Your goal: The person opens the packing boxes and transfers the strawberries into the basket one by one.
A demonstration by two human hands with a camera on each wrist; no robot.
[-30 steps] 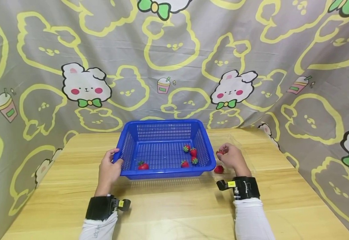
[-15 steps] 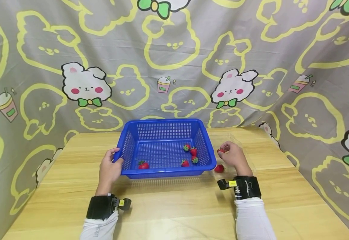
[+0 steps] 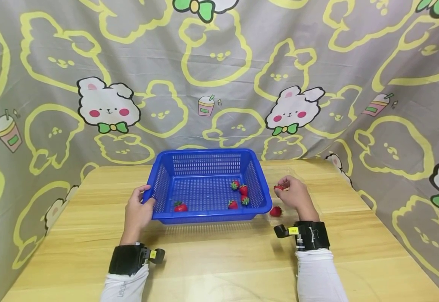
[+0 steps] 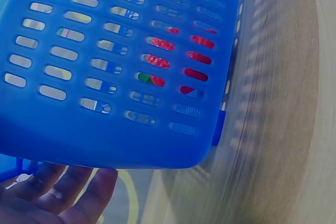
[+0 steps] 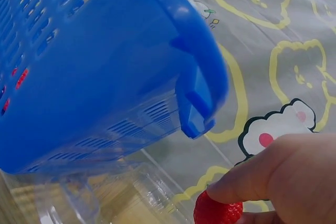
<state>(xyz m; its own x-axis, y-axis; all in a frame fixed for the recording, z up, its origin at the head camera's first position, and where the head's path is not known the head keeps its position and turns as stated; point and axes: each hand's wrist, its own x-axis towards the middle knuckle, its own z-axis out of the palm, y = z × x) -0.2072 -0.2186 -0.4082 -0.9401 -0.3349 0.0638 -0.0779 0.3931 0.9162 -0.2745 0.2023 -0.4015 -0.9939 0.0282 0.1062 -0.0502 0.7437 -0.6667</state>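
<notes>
My left hand [image 3: 138,214] grips the left rim of a blue plastic basket [image 3: 209,216]; its fingers [image 4: 100,190] show at the rim in the left wrist view. Inside the basket, a strawberry [image 3: 180,207] lies at the front left and several more, such as one strawberry [image 3: 232,204], lie toward the right. To the right of the basket, my right hand [image 3: 294,195] pinches a strawberry [image 5: 216,209] between thumb and fingers, over a clear plastic tray [image 5: 152,187]. Another strawberry [image 3: 275,211] lies in that tray, close to the basket's right front corner.
Everything stands on a light wooden table [image 3: 219,260]. A grey curtain [image 3: 238,63] with cartoon rabbits hangs right behind the table and along both sides. The clear tray sits close against the basket's right side.
My right hand has risen slightly and shifted a little right with the pinched strawberry. The left hand keeps its grip on the basket rim.
</notes>
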